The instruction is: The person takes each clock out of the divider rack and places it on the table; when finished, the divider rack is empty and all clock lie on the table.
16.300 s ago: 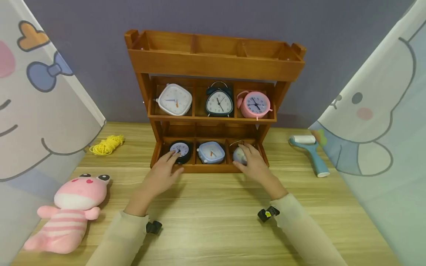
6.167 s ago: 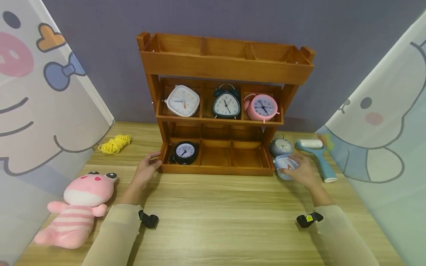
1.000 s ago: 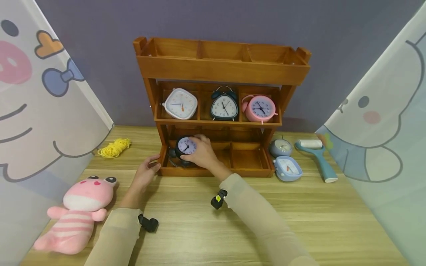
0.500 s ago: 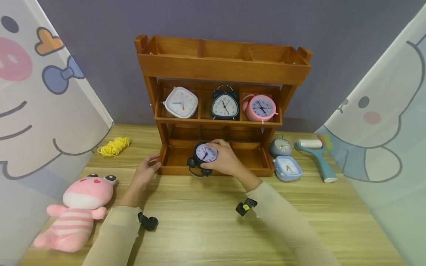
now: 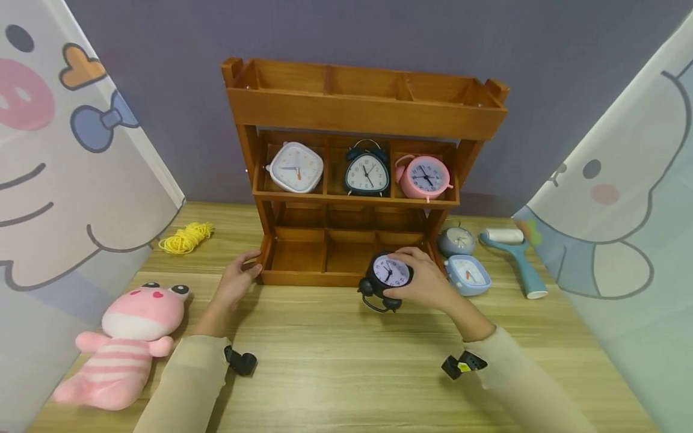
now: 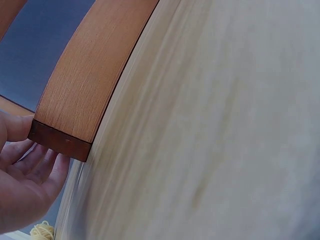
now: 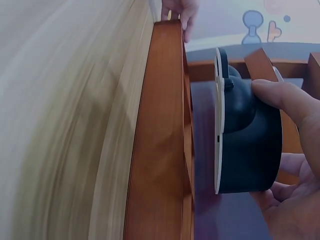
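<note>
My right hand (image 5: 425, 281) grips a black twin-bell alarm clock (image 5: 391, 272) between thumb and fingers. It hangs before the lower tier's right part, bells and handle toward me. In the right wrist view the thumb lies by a bell of the black alarm clock (image 7: 250, 150), fingers on the far side. At the left end of the wooden rack (image 5: 357, 111), my left hand (image 5: 236, 279) holds the lower tier's corner. The left wrist view shows its thumb and fingers (image 6: 47, 165) on either side of the rack's front board (image 6: 90, 75).
White (image 5: 295, 167), dark green (image 5: 367, 173) and pink (image 5: 425, 177) alarm clocks fill the middle tier. A grey clock (image 5: 456, 240) and a blue clock (image 5: 468, 275) sit right of the rack, near a lint roller (image 5: 517, 258). Yellow cord (image 5: 186, 238) and a plush frog (image 5: 127, 343) lie left.
My right hand has lifted the black alarm clock from the lower left compartment and carried it right, past the middle one. My left hand stays at the rack's corner.
</note>
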The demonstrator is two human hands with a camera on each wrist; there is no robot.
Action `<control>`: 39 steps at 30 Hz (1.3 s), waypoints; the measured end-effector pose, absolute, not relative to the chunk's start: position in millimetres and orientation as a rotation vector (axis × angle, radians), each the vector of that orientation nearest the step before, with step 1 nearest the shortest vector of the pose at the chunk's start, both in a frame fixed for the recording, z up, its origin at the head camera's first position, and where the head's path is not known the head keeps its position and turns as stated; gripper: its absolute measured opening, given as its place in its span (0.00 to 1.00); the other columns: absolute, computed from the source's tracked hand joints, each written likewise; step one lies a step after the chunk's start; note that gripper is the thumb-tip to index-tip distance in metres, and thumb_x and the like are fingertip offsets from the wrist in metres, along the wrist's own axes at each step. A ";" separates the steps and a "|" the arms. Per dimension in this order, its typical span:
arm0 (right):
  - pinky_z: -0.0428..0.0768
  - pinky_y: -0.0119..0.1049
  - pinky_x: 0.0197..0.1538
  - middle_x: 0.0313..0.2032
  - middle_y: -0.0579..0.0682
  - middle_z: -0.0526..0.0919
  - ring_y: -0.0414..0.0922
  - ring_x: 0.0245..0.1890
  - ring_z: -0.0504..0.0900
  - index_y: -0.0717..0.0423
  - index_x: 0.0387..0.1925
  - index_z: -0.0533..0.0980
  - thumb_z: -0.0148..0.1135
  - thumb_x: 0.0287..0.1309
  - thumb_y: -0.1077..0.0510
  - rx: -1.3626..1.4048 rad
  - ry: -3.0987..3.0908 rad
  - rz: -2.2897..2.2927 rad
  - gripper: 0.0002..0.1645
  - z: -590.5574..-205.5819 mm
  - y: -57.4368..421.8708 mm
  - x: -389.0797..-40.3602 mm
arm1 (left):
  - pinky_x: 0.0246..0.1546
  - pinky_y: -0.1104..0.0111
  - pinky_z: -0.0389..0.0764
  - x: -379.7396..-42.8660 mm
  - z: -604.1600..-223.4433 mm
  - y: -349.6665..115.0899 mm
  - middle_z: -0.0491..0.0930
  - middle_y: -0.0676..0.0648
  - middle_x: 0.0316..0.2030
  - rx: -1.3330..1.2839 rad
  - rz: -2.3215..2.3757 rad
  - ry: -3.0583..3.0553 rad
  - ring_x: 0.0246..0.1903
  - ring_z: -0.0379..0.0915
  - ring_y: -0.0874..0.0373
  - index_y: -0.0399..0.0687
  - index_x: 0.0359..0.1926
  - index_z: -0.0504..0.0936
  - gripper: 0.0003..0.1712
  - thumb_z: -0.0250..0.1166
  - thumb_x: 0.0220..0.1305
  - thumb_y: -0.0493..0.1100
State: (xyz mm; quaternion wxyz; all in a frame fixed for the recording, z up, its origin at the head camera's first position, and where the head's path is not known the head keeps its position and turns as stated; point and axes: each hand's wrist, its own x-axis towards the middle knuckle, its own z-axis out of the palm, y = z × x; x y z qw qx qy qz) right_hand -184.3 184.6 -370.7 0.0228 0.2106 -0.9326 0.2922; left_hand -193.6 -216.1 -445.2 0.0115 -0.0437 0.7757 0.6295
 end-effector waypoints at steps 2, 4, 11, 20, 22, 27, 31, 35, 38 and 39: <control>0.74 0.56 0.48 0.58 0.55 0.72 0.56 0.53 0.72 0.56 0.58 0.78 0.81 0.37 0.46 0.652 -2.884 0.897 0.43 -371.4 196.7 -179.7 | 0.59 0.53 0.67 -193.4 -444.9 -215.5 0.59 0.29 0.66 -0.136 1.958 2.423 0.63 0.59 0.39 0.32 0.71 0.59 0.27 0.50 0.74 0.32; 0.74 0.56 0.47 0.57 0.56 0.72 0.57 0.52 0.73 0.56 0.58 0.78 0.81 0.37 0.46 0.651 -2.885 0.895 0.43 -372.5 209.1 -175.3 | 0.59 0.53 0.67 -193.2 -444.7 -214.8 0.60 0.28 0.66 -0.137 1.955 2.422 0.63 0.59 0.39 0.32 0.70 0.59 0.27 0.50 0.74 0.32; 0.71 0.62 0.48 0.58 0.60 0.71 0.62 0.53 0.71 0.58 0.58 0.77 0.81 0.38 0.45 0.584 -2.934 0.878 0.44 -378.1 250.8 -160.5 | 0.59 0.53 0.67 -192.6 -445.2 -213.7 0.59 0.29 0.66 -0.141 1.949 2.420 0.63 0.59 0.39 0.32 0.70 0.59 0.27 0.50 0.74 0.32; 0.71 0.64 0.49 0.57 0.65 0.71 0.69 0.58 0.66 0.61 0.56 0.77 0.82 0.38 0.46 0.537 -2.973 0.898 0.44 -395.7 281.6 -151.3 | 0.61 0.50 0.65 -192.1 -442.8 -216.3 0.57 0.31 0.68 -0.147 1.944 2.411 0.64 0.59 0.38 0.35 0.71 0.59 0.27 0.51 0.74 0.34; 0.71 0.64 0.49 0.56 0.65 0.72 0.69 0.57 0.67 0.62 0.56 0.77 0.82 0.37 0.46 0.559 -2.975 0.875 0.43 -400.9 284.6 -151.0 | 0.61 0.51 0.65 -192.0 -442.1 -216.4 0.57 0.31 0.68 -0.143 1.948 2.405 0.64 0.59 0.38 0.34 0.71 0.59 0.27 0.51 0.74 0.33; 0.73 0.61 0.48 0.55 0.66 0.72 0.65 0.52 0.73 0.63 0.55 0.77 0.82 0.37 0.46 0.550 -2.977 0.827 0.44 -412.3 289.5 -150.1 | 0.61 0.50 0.65 -192.9 -442.5 -216.5 0.56 0.30 0.68 -0.136 1.953 2.401 0.64 0.58 0.38 0.34 0.71 0.59 0.27 0.51 0.74 0.33; 0.72 0.63 0.49 0.56 0.67 0.72 0.67 0.52 0.72 0.64 0.55 0.77 0.82 0.37 0.46 0.493 -2.977 0.820 0.44 -418.1 291.0 -150.6 | 0.61 0.50 0.65 -193.5 -443.6 -216.3 0.57 0.30 0.68 -0.138 1.945 2.408 0.64 0.58 0.38 0.34 0.71 0.59 0.27 0.51 0.74 0.33; 0.72 0.64 0.50 0.56 0.68 0.71 0.69 0.53 0.71 0.65 0.56 0.76 0.82 0.37 0.46 0.460 -2.976 0.814 0.45 -421.6 290.9 -151.5 | 0.61 0.49 0.65 -192.8 -442.4 -216.0 0.56 0.31 0.68 -0.138 1.933 2.414 0.64 0.57 0.37 0.34 0.71 0.59 0.27 0.51 0.74 0.33; 0.72 0.64 0.50 0.56 0.68 0.71 0.69 0.53 0.71 0.65 0.56 0.76 0.82 0.37 0.46 0.443 -2.975 0.814 0.46 -423.5 289.8 -151.7 | 0.61 0.50 0.64 -192.1 -441.0 -216.1 0.56 0.31 0.68 -0.137 1.939 2.408 0.65 0.57 0.37 0.34 0.71 0.59 0.27 0.51 0.74 0.33; 0.72 0.64 0.50 0.56 0.68 0.71 0.69 0.53 0.71 0.65 0.56 0.76 0.82 0.37 0.46 0.439 -2.973 0.811 0.46 -424.5 289.5 -151.9 | 0.61 0.50 0.64 -192.0 -440.7 -216.2 0.55 0.31 0.69 -0.136 1.941 2.407 0.65 0.56 0.37 0.33 0.71 0.59 0.27 0.50 0.74 0.33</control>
